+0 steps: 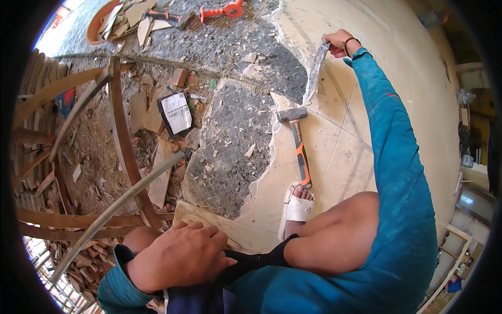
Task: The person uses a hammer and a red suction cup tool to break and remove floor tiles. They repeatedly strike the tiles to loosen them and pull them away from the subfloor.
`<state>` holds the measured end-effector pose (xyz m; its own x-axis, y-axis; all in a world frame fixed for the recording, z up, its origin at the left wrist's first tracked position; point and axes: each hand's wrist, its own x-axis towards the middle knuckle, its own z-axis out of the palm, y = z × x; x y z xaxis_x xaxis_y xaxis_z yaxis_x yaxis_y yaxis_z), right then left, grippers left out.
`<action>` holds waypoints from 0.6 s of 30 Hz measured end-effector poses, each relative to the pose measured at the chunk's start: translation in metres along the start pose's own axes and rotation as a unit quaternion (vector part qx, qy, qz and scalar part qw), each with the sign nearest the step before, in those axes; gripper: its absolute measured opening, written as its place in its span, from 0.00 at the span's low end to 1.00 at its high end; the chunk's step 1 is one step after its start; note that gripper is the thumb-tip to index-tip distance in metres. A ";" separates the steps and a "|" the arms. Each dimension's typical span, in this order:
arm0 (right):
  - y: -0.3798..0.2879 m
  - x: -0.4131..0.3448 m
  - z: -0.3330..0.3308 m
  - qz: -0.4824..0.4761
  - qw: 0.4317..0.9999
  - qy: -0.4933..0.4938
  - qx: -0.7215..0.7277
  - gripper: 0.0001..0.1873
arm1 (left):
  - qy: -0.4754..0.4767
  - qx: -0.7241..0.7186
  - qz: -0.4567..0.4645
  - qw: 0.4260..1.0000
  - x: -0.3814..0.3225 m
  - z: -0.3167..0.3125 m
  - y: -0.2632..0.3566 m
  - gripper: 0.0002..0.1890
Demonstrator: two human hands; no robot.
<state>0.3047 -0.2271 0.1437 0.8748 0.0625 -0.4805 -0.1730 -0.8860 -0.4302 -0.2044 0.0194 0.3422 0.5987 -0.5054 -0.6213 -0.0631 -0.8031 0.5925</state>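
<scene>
My right hand (pixel 338 42) grips the upper end of a narrow, crinkled, shiny silvery wrapper (pixel 317 74), which hangs over the broken edge of the cream floor tiles (pixel 333 117). Whether anything is inside it I cannot tell. Below it lies a club hammer (pixel 301 147) with a black and orange handle, its grip end by my sandalled foot (pixel 301 206). My left hand (pixel 184 251) rests over my bent knee and lap with curled fingers; its underside is hidden. Ahead of it is grey mortar (pixel 231 153) with grid marks, strewn with tile chips.
A terracotta-coloured basin (pixel 91 25) holds tile shards. Near it lie another hammer (pixel 168 16) and an orange hand-guard chisel (pixel 223 10). A labelled black package (pixel 176 114) lies in rubble. A wooden frame (pixel 121 129) and long pole (pixel 121 212) stand at left.
</scene>
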 end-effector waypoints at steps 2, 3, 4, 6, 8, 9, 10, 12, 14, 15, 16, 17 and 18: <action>0.015 0.001 -0.010 0.028 0.996 -0.019 0.080 0.15 | 0.002 -0.015 -0.003 1.000 0.007 -0.003 0.002 0.21; 0.023 0.000 -0.014 0.024 0.993 -0.034 0.113 0.15 | 0.001 -0.023 -0.005 1.000 0.011 -0.005 0.003 0.21; 0.032 0.000 -0.017 0.020 0.989 -0.035 0.143 0.15 | 0.000 -0.027 -0.005 1.000 0.015 -0.007 0.003 0.21; 0.048 -0.003 -0.022 -0.002 0.981 -0.041 0.187 0.15 | -0.010 -0.074 -0.031 0.997 0.024 -0.014 0.003 0.21; 0.061 -0.008 -0.026 -0.033 0.974 -0.079 0.208 0.14 | -0.007 -0.117 -0.038 0.992 0.037 -0.021 0.002 0.19; 0.066 -0.010 -0.028 -0.048 0.972 -0.082 0.216 0.14 | 0.003 -0.138 -0.034 0.990 0.045 -0.026 0.000 0.19; 0.069 -0.012 -0.030 -0.058 0.967 -0.086 0.232 0.14 | 0.012 -0.160 -0.030 0.987 0.054 -0.029 0.000 0.18; 0.074 -0.015 -0.036 -0.089 0.950 -0.115 0.277 0.15 | 0.028 -0.160 -0.014 0.987 0.076 -0.039 -0.003 0.15; 0.077 -0.018 -0.043 -0.092 0.929 -0.124 0.335 0.14 | 0.043 -0.140 0.016 0.989 0.102 -0.056 -0.009 0.15; 0.079 -0.020 -0.047 -0.104 0.914 -0.124 0.373 0.14 | 0.035 -0.170 -0.010 0.985 0.120 -0.069 -0.017 0.15; 0.082 -0.022 -0.050 -0.115 0.896 -0.124 0.410 0.13 | 0.050 -0.200 0.010 0.978 0.141 -0.082 -0.026 0.15; 0.086 -0.024 -0.052 -0.150 0.871 -0.127 0.451 0.13 | 0.075 -0.249 -0.139 0.956 0.163 -0.093 -0.034 0.15; 0.090 -0.027 -0.052 -0.135 0.850 -0.136 0.491 0.11 | 0.141 -0.283 -0.120 0.941 0.185 -0.108 -0.046 0.18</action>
<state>0.2891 -0.3319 0.1576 0.8284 0.4253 -0.3645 -0.3943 -0.0195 -0.9188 -0.0039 -0.0033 0.2554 0.7346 -0.1628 -0.6586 0.4888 -0.5462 0.6802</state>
